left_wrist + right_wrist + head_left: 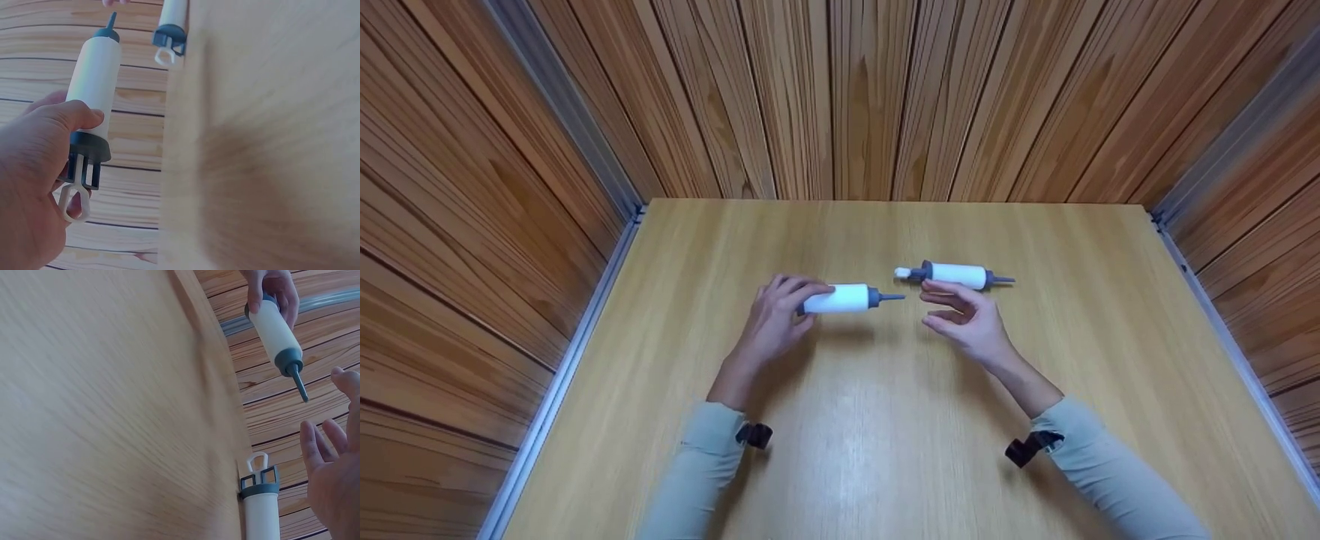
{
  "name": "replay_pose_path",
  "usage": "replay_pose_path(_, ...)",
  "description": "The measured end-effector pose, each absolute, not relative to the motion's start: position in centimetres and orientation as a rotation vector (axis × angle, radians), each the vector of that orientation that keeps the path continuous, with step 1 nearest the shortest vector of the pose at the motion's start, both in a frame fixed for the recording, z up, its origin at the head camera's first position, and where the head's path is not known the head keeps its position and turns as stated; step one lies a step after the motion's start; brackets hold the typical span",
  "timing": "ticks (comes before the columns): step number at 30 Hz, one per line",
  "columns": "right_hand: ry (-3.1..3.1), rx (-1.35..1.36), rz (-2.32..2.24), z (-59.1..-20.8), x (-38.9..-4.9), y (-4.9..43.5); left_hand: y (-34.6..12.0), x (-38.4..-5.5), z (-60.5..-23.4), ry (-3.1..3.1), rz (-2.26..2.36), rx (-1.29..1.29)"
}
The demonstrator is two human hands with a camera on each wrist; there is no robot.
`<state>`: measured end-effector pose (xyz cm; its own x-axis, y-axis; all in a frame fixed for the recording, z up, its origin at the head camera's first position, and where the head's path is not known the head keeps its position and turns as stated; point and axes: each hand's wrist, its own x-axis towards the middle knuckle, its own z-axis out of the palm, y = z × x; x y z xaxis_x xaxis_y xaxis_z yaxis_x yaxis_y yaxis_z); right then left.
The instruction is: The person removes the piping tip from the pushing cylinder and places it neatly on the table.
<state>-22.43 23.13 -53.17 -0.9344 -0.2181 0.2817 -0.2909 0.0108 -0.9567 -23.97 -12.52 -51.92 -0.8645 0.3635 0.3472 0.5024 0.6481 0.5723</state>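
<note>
My left hand [775, 318] grips a fat white syringe [847, 298] by its rear end, above the table. Its dark grey cap and thin nozzle [298, 382] point right, toward my right hand. A white ring handle [74, 205] sticks out behind the dark finger grips in the left wrist view. My right hand [973, 322] holds nothing; its fingers are bent loosely and spread, just past the nozzle tip. A second syringe of the same kind [960, 275] lies on the table beyond the right hand, nozzle to the right and ring handle to the left.
The wooden table [847, 450] is bounded by slatted wood walls [870, 97] at the back and both sides. Metal rails [559, 360] run along its side edges. Each wrist wears a small black camera [754, 435].
</note>
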Motion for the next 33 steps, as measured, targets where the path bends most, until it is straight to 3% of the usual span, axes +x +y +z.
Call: replay_pose_path(33,-2.266,0.501,2.060,-51.3,-20.2,22.7,-8.5,-21.6,-49.6,-2.626,-0.945,-0.889)
